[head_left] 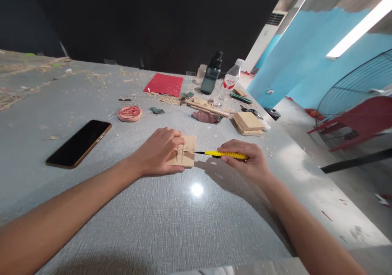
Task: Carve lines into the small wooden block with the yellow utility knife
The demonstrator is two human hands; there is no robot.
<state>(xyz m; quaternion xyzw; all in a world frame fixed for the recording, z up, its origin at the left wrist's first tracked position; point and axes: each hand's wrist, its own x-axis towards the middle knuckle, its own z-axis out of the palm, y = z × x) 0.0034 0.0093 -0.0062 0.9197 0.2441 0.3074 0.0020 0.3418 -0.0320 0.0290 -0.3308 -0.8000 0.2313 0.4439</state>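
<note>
A small square wooden block (189, 157) with dark lines marked on its face lies on the grey table. My left hand (163, 150) grips it from the left, fingers along the far side and thumb along the near edge. In my right hand (245, 158) is a yellow utility knife (211, 153), held level with its dark blade pointing left. The blade's tip reaches the right part of the block's marked face; whether it presses into the wood I cannot tell.
Left of my hands lie a phone (79, 143) and a round red-faced carved piece (130, 113). Farther back are a red sheet (163, 84), a dark bottle (211, 74), a clear plastic bottle (229, 83), wooden sticks (208, 107) and shavings. Stacked wooden blocks (248, 122) sit near the right edge.
</note>
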